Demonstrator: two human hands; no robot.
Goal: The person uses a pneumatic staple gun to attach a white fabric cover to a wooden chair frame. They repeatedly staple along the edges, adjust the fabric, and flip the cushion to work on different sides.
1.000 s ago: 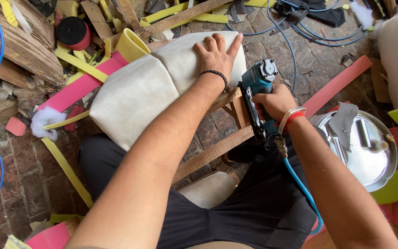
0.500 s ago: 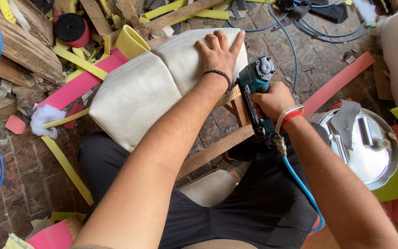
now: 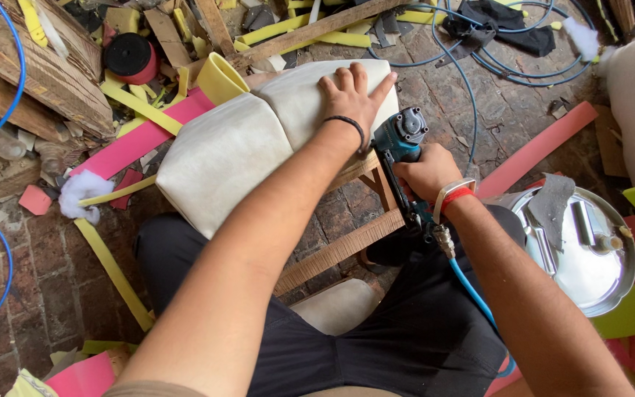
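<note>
Cream cushion [image 3: 259, 140] on the wooden frame [image 3: 339, 250] over your lap: your left hand [image 3: 350, 99] presses flat, fingers spread, your right hand [image 3: 428, 173] grips the teal pneumatic stapler [image 3: 400, 140]; the round metal tray [image 3: 589, 250] holds grey scraps.

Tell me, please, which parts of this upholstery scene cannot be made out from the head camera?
- Nose of the teal pneumatic stapler: head view, hidden behind the cream fabric cushion and left hand.
- Stapler trigger: covered by the right hand.
- Blue air hose: far end hidden behind the right forearm.
- Round metal tray: contents too small to identify.
</note>
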